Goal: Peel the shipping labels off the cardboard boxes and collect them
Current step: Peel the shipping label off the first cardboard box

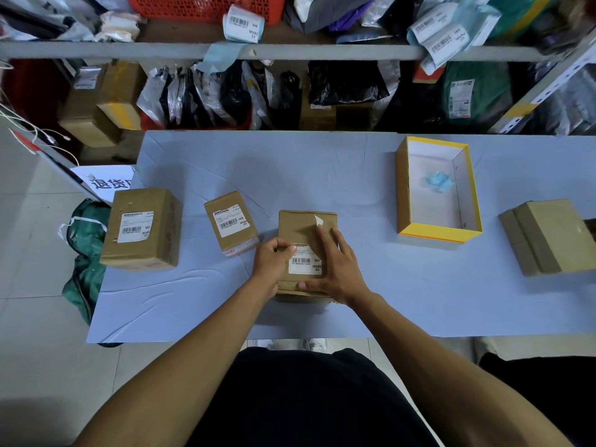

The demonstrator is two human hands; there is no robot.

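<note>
A brown cardboard box [298, 229] lies in front of me on the pale blue table [387, 285]. Its white shipping label [304, 262] has barcode print. My left hand [274, 259] pinches the label's upper left corner with curled fingers. My right hand [338, 266] lies flat on the box with straight fingers, pressing it down beside the label. A small white scrap [318, 220] sticks up on the box top. Two more labelled boxes stand to the left: a large one [142, 230] and a smaller one [230, 222].
An open yellow-rimmed box [438, 235] at the right holds a crumpled blue wad [435, 182]. A plain cardboard box [548, 237] sits at the far right. Shelves with parcels and bags line the far side. A green bag [85, 240] lies on the floor left.
</note>
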